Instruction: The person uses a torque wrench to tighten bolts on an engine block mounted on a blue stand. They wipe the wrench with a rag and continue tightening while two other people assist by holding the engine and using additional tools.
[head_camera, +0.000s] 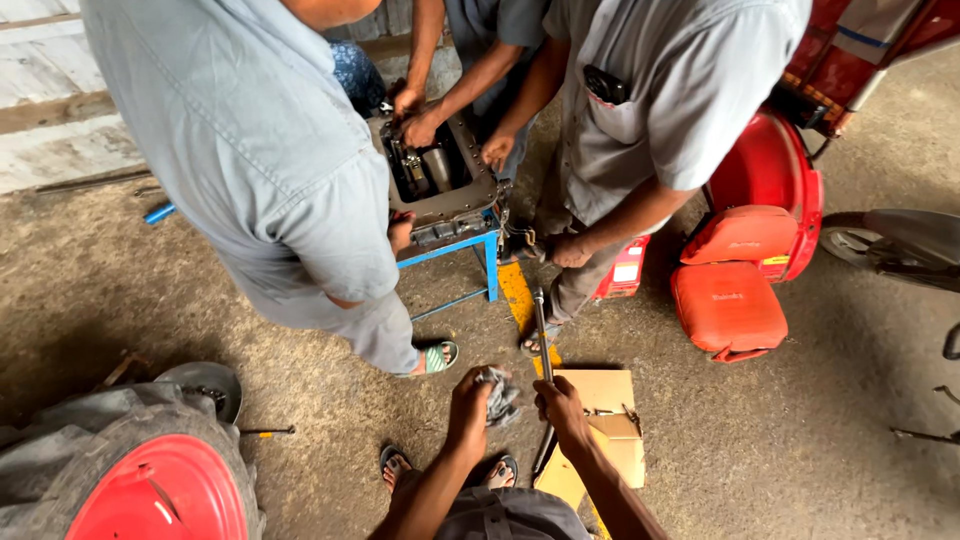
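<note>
The left hand (470, 392) gripped a grey rag (500, 392); the right hand (560, 402) closed around a long metal shaft (543, 325) standing on the floor beside flattened cardboard (605, 420). Farther off, 3 co-workers surrounded a gearbox housing (440, 178) on a blue stand (488, 255).

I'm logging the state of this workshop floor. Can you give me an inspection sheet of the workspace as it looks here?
Surface: bare, dusty concrete floor, stained.
Job's things: long metal rod standing roughly upright, gripped near its lower part; grey rag.
Clutter: flattened cardboard with small parts on it; loose rods at far right.
Grippers: left hand holds the rag; right hand grips the rod.
Cables: nothing seen.
Surroundings: three people around an open gearbox housing on a blue stand; red seat cushions; tyre with red rim at lower left.
</note>
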